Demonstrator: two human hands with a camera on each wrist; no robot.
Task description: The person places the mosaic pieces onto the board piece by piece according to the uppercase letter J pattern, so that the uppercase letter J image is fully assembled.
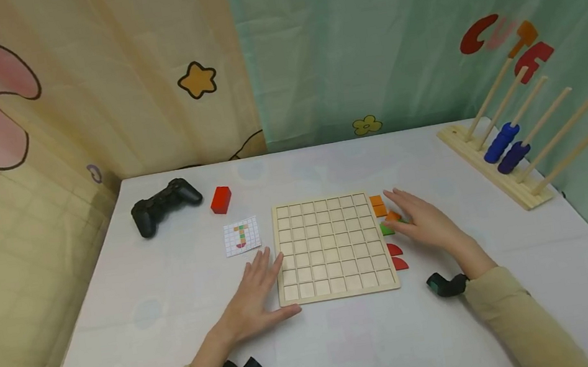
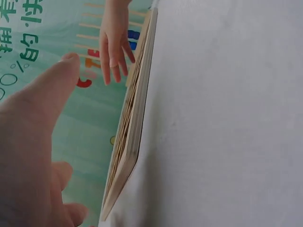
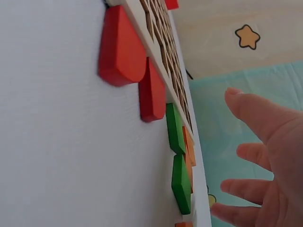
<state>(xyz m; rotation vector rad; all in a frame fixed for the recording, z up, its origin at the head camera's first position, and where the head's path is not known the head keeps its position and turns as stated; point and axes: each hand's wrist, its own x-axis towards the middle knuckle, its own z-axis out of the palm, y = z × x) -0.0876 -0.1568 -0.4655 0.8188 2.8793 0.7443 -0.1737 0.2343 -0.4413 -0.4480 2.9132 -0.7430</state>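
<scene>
A wooden grid board [image 1: 334,248] lies flat on the white table, its squares bare. My left hand [image 1: 251,302] is spread at its left edge, fingers straight; whether it touches the board I cannot tell. Beside the board's right edge, my right hand [image 1: 426,221] hovers over small blocks with its fingers extended and holds nothing. Those blocks are orange pieces [image 1: 378,205], green pieces [image 3: 181,183] partly hidden by the hand in the head view, and two red quarter-round blocks [image 3: 122,49]. A pattern card [image 1: 242,236] with a small coloured figure lies left of the board.
A black game controller [image 1: 164,205] and a red block [image 1: 221,200] sit at the back left. On the right stands a wooden peg rack [image 1: 501,170] with tall pegs and blue beads. Patterned curtains [image 1: 335,33] hang behind the table.
</scene>
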